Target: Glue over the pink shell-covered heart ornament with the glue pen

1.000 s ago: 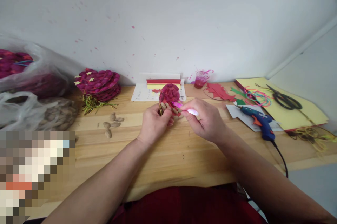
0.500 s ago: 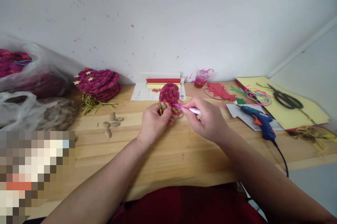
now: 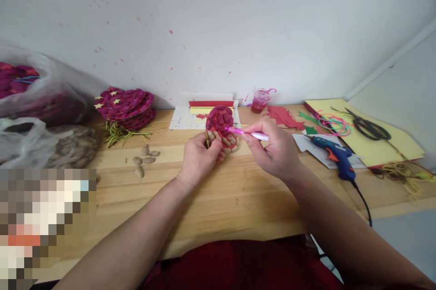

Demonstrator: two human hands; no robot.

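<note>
My left hand point(image 3: 201, 156) is closed on the lower left edge of a peanut-covered craft piece point(image 3: 220, 120). Its upper peanuts are coated magenta, while the lower ones point(image 3: 229, 144) are bare tan on a red backing. Between the thumb and fingers of my right hand point(image 3: 272, 147) is a white-handled paintbrush point(image 3: 259, 136). Its pink tip touches the peanuts near the middle of the piece. A clear cup of magenta paint point(image 3: 259, 101) stands by the wall behind my right hand.
Left: stacked magenta peanut pieces point(image 3: 127, 106), loose peanuts point(image 3: 149, 160) and a plastic bag of peanuts point(image 3: 76, 147). Right: a blue glue gun point(image 3: 344, 158) with its cord, black scissors point(image 3: 371, 127) on yellow sheets point(image 3: 395, 145), and red paper cutouts point(image 3: 284, 117). A white wall closes off the back.
My right hand has shifted slightly right and the brush lies flatter, its tip a little higher on the piece. The left hand keeps its hold.
</note>
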